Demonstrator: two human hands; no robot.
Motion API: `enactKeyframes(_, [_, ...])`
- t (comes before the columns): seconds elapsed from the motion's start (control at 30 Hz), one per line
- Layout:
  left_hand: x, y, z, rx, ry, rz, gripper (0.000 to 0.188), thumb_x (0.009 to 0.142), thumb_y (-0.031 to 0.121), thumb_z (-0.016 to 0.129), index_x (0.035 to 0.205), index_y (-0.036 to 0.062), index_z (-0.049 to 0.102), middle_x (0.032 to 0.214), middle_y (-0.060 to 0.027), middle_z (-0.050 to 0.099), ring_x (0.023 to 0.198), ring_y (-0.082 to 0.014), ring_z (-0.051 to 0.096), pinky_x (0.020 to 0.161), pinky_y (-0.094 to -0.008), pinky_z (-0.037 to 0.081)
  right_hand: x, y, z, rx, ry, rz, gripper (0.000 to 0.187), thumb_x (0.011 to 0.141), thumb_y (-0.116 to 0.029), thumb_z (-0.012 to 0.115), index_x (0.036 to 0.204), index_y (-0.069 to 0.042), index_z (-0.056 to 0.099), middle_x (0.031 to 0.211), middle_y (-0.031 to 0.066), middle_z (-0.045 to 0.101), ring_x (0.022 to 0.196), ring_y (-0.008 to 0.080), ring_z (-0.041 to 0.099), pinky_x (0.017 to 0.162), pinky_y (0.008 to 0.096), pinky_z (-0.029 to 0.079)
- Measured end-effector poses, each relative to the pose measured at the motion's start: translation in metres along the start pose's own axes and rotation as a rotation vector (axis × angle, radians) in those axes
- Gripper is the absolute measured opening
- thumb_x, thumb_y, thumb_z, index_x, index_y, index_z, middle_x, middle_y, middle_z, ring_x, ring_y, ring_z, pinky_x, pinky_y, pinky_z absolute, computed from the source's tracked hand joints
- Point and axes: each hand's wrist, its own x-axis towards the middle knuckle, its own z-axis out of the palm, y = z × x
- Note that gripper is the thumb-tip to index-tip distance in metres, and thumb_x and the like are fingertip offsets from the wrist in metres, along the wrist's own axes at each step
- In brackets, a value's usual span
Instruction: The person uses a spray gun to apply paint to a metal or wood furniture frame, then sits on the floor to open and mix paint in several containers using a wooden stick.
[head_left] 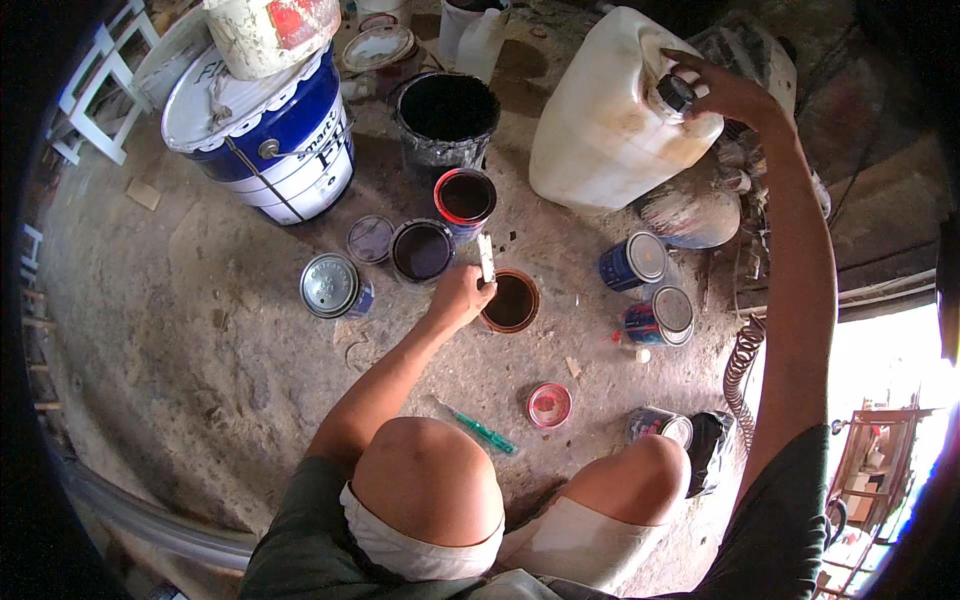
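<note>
My left hand (460, 299) is closed round a flat, whitish stick (487, 258) that points up. It is at the left rim of an uncovered tin of dark brown liquid (512, 302). Far to the right, my right hand (728, 95) grips a large, stained white plastic jerrycan (600, 110) beside its black cap (676, 93). The jerrycan leans over on the floor. Just beyond my left hand stand a dark uncovered tin (422, 250) and a red-rimmed uncovered tin (465, 197). A clear round lid (371, 239) lies left of them.
A blackened bucket (446, 120) and a blue-and-white pail (270, 150) stand behind. Lidded tins sit at left (330, 286) and right (634, 260). A green-handled screwdriver (482, 431) and a red-stained lid (549, 405) lie near my knees. A coiled hose (744, 370) hangs at right.
</note>
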Motion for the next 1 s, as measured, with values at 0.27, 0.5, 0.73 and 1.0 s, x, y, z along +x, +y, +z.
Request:
enactKeyframes(0.27, [-0.008, -0.007, 0.003, -0.133, 0.015, 0.003, 0.025, 0.085, 0.024, 0.074, 0.086, -0.0006, 0.073, 0.073, -0.0237, 0.068, 0.071, -0.0394, 0.070, 0.064, -0.0485, 0.053, 0.020, -0.020, -0.012, -0.143, -0.066, 0.049, 0.065, 0.076, -0.040, 0.085, 0.129, -0.008, 0.064, 0.125, 0.0131, 0.065, 0.105, 0.0238, 0.067, 0.077, 0.0374, 0.060])
enactKeyframes(0.5, [-0.035, -0.003, -0.022, 0.015, 0.035, -0.069, 0.030, 0.090, 0.025, 0.073, 0.089, -0.0046, 0.072, 0.071, -0.0212, 0.070, 0.063, -0.0310, 0.072, 0.059, -0.0435, 0.051, 0.043, -0.039, -0.020, 0.526, 0.216, 0.378, 0.032, 0.089, -0.027, 0.077, 0.094, 0.004, 0.072, 0.097, 0.0186, 0.071, 0.090, 0.0154, 0.067, 0.078, 0.0361, 0.057])
enactKeyframes(0.73, [-0.042, 0.050, -0.041, -0.178, -0.041, -0.062, 0.023, 0.089, 0.021, 0.070, 0.090, -0.0016, 0.073, 0.070, -0.0229, 0.067, 0.065, -0.0383, 0.069, 0.061, -0.0475, 0.051, 0.124, 0.137, 0.048, 0.769, 0.414, -0.069, 0.040, 0.090, -0.030, 0.072, 0.123, -0.009, 0.065, 0.120, 0.0098, 0.067, 0.107, 0.0266, 0.067, 0.090, 0.0424, 0.058])
enactKeyframes(1.0, [-0.044, 0.079, -0.033, -0.106, -0.108, 0.044, 0.025, 0.091, 0.022, 0.072, 0.090, -0.0021, 0.072, 0.070, -0.0189, 0.069, 0.062, -0.0289, 0.070, 0.057, -0.0417, 0.051, 0.088, 0.132, 0.056, 1.160, 0.469, 0.006, 0.039, 0.082, -0.006, 0.078, 0.118, -0.006, 0.063, 0.104, 0.0085, 0.070, 0.095, 0.0217, 0.068, 0.085, 0.0353, 0.057])
